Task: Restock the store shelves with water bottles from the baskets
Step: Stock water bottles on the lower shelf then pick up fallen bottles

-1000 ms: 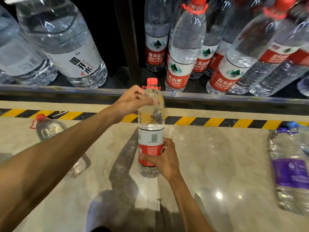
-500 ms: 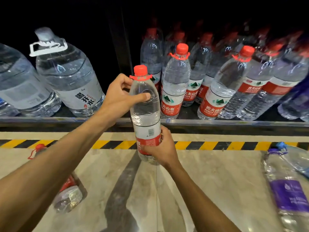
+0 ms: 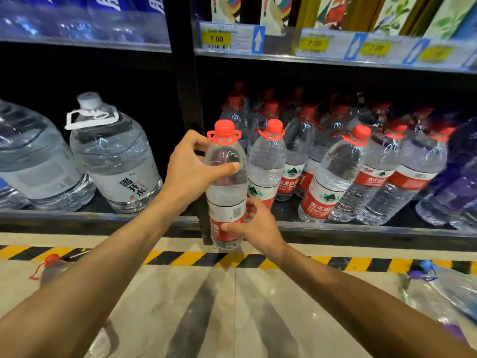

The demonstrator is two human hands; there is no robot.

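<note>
Red-cap water bottle upright at frame centre, in front of the bottom shelf lip, not yet on it.
L hand wraps its shoulder, thumb across the front; R hand grips the label near the base. Looks full, so prob heavy-ish; thin plastic likely dents if squeezed, maybe slick. Best hold: shoulder + base, as now.

Floor: glossy pale stone tiles, spreading well below the fingers, with bright glints and dark shadow streaks.
Hazard stripe: yellow and black, running side to side just below the fingers.
Lower shelf edge: grey metal lip, level with the lowest fingers.
Post: black upright, climbing just left of the fingers.
Upper shelf edge: well above the fingers, yellow price tags along it.
</note>
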